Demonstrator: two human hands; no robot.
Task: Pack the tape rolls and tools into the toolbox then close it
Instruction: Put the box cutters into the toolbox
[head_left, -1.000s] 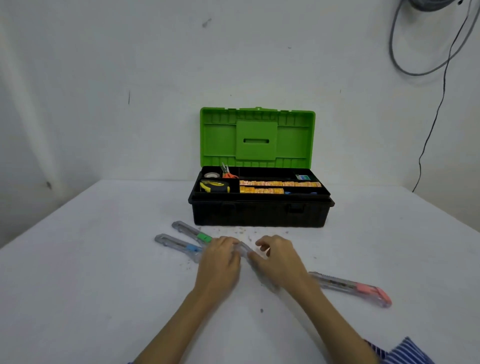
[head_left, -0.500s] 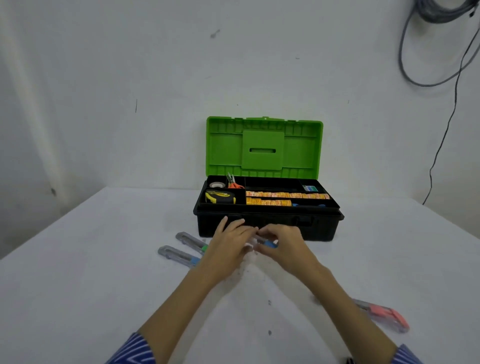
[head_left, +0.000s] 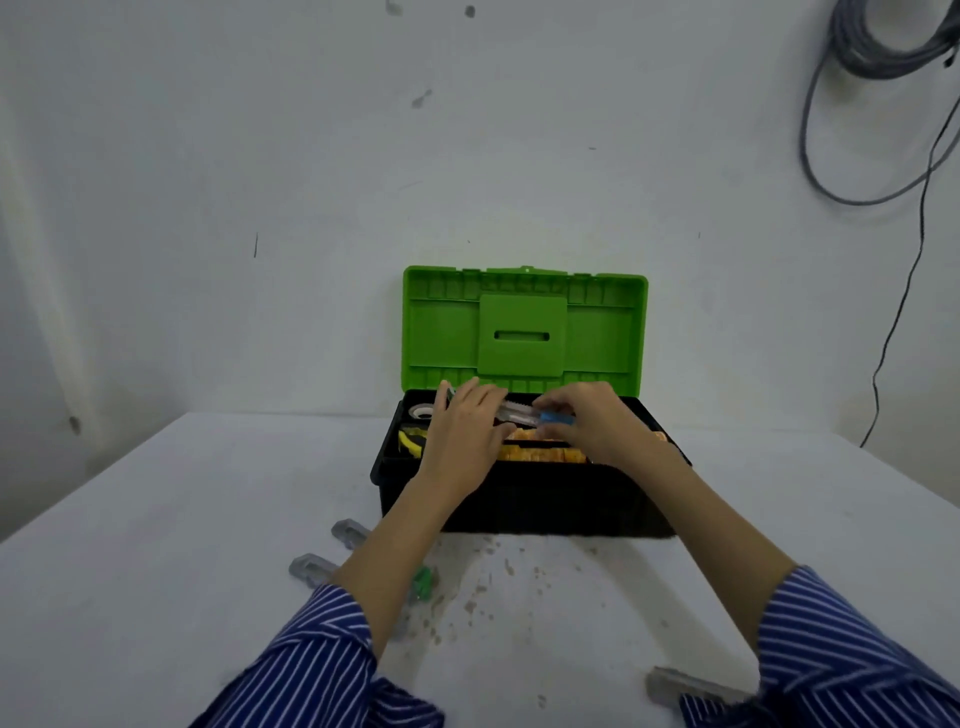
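A black toolbox (head_left: 524, 501) stands open at the back of the table, its green lid (head_left: 524, 332) upright. Both my hands are over its tray and hold a clear utility knife with a blue slider (head_left: 530, 415) lengthwise between them. My left hand (head_left: 465, 434) grips the knife's left end; my right hand (head_left: 597, 423) pinches the right end. In the tray lie a tape roll (head_left: 422, 411), a yellow tape measure (head_left: 410, 441) and orange boxes (head_left: 540, 454). Two more knives (head_left: 348, 532) (head_left: 311, 567) lie on the table under my left forearm.
Another knife (head_left: 685, 686) lies at the near right, partly under my right sleeve. Small brown crumbs (head_left: 498, 577) dot the white table (head_left: 156, 571) in front of the box. A cable (head_left: 893, 312) hangs down the wall at the right.
Both hands picked up the blue-slider knife from the table and carried it forward and up, from in front of the box to over the tray. The camera moved closer.
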